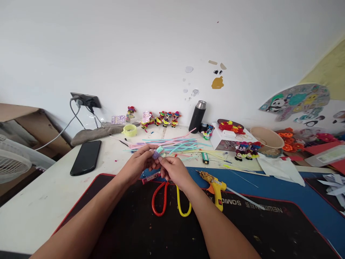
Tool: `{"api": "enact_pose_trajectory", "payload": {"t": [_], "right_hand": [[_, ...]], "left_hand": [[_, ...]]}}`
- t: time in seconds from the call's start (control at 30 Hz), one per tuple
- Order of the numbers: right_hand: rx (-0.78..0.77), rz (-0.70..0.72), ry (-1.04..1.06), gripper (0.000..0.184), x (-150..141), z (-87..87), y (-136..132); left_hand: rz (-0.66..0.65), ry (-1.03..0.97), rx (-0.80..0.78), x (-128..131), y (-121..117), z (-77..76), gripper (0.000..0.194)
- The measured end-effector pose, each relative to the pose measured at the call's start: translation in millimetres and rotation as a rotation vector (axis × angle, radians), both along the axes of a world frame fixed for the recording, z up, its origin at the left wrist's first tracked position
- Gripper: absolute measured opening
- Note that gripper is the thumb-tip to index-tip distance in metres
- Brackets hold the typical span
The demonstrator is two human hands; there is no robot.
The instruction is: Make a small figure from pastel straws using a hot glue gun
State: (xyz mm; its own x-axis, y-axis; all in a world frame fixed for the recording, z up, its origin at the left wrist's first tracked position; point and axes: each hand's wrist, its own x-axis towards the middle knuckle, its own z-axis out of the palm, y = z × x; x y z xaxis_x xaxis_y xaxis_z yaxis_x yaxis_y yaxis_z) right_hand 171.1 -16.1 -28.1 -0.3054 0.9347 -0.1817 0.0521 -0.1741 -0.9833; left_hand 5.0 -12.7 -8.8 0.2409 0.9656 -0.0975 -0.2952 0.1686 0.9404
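My left hand (144, 158) and my right hand (173, 169) meet above the mat, fingers closed around a small fuzzy craft piece, seemingly made of pipe cleaners (156, 155). Purple and mint green show on it; the rest is hidden by my fingers. Just below lies a tool with a red handle loop (153, 203) and a yellow handle loop (184, 215), like scissors, its upper part covered by my hands. A yellow glue gun (219, 190) with a clear glue stick rests to the right. Behind my hands spread loose pastel pipe cleaners (172, 144).
A black phone (86, 157) lies at left, near a fan (13, 160). Along the wall stand several small figures (167, 119), a roll of yellow tape (129, 130) and a black flask (197, 117). A white box (223, 138), a green lighter (205, 158) and tissue (281, 171) are at right.
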Motion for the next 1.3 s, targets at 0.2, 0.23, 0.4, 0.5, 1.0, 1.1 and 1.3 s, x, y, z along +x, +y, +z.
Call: {"api": "enact_pose_trajectory", "payload": {"t": [0.2, 0.23, 0.4, 0.5, 1.0, 1.1, 1.3], "right_hand": [[0.010, 0.012, -0.032, 0.040, -0.2, -0.3, 0.2], [0.009, 0.013, -0.032, 0.041, -0.2, -0.3, 0.3], [0.004, 0.011, -0.033, 0.043, 0.4, -1.7, 0.4], [0.007, 0.007, -0.036, 0.044, 0.4, -2.4, 0.2], [0.015, -0.008, 0.000, 0.036, 0.8, -2.1, 1.6], [0.014, -0.013, 0.017, 0.036, 1.2, -1.1, 1.7], [0.027, -0.017, 0.045, 0.039, 2.0, 0.8, 0.8]], "left_hand": [[-0.021, 0.074, 0.049, -2.8, 1.5, -2.4, 0.035], [-0.033, 0.095, 0.066, -3.5, 1.7, -2.6, 0.033], [-0.117, 0.233, 0.167, -6.3, 1.9, 0.9, 0.038], [-0.105, 0.240, 0.152, -6.1, 2.6, 2.2, 0.038], [-0.071, 0.296, 0.185, -12.8, 8.4, -5.0, 0.037], [-0.032, 0.273, 0.154, -11.1, 7.6, -3.0, 0.046], [-0.077, 0.319, 0.136, -8.5, 6.2, 1.1, 0.045]]}}
